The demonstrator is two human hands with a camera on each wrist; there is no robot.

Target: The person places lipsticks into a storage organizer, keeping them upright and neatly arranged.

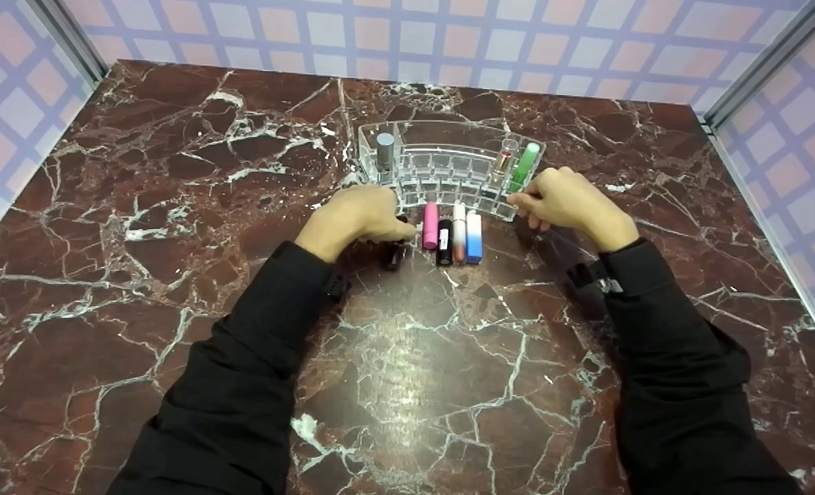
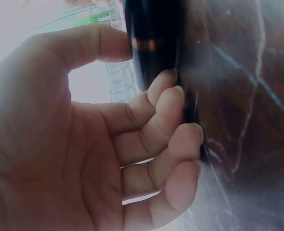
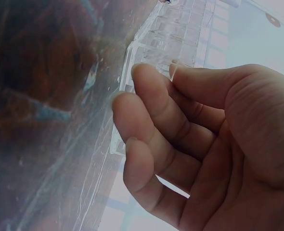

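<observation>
Organizer (image 1: 441, 165) on veined brown tabletop (image 1: 242, 385), checked walls (image 1: 407, 41)

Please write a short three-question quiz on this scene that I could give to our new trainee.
1. Multiple choice: which of these is in the clear organizer?
A) the white-labelled black tube
B) the green tube
C) the blue-and-white item

2. True or false: the pink tube is outside the organizer's compartments.

3. Short answer: which of the person's hands holds the banded black tube?

Key:
1. B
2. True
3. The left hand
</observation>
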